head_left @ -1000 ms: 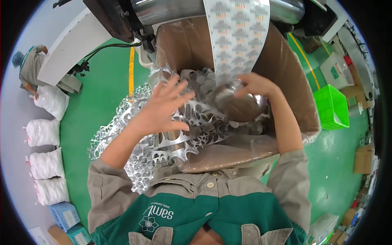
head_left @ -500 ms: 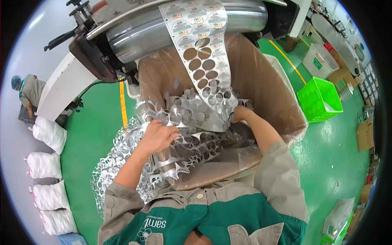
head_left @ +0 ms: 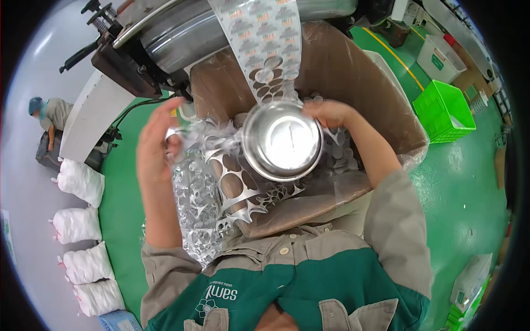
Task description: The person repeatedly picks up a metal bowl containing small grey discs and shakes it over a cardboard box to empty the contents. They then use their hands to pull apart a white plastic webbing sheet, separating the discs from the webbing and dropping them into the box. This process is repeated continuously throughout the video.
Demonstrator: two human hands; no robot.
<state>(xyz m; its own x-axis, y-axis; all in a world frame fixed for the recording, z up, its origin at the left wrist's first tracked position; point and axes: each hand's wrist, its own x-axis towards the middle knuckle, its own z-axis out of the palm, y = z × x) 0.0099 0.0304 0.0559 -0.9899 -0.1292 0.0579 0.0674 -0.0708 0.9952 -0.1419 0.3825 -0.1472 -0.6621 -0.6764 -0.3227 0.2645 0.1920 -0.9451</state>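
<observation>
My right hand (head_left: 329,113) is closed on the rim of a shiny round metal bowl (head_left: 282,140), held over a large box lined with clear plastic (head_left: 353,71). My left hand (head_left: 157,140) is blurred by motion, left of the bowl. Punched foil scrap (head_left: 212,138), full of round holes, runs from its fingers toward the bowl. More of this scrap hangs over the box's near left edge. From the machine's metal roller (head_left: 187,47) a printed foil strip (head_left: 265,33) comes down behind the bowl, its lower part punched with holes. Loose round discs (head_left: 343,157) lie in the box right of the bowl.
A bright green crate (head_left: 444,113) and a white bin (head_left: 440,58) stand on the floor at the right. Several white sacks (head_left: 80,182) line the left wall. Farther left, another person (head_left: 55,118) is bent over. The machine's dark bracket (head_left: 124,71) juts out at the upper left.
The metal bowl has come up out of the scrap in my right hand and now shows plainly. My left hand has moved up and left, and scrap has shifted with it.
</observation>
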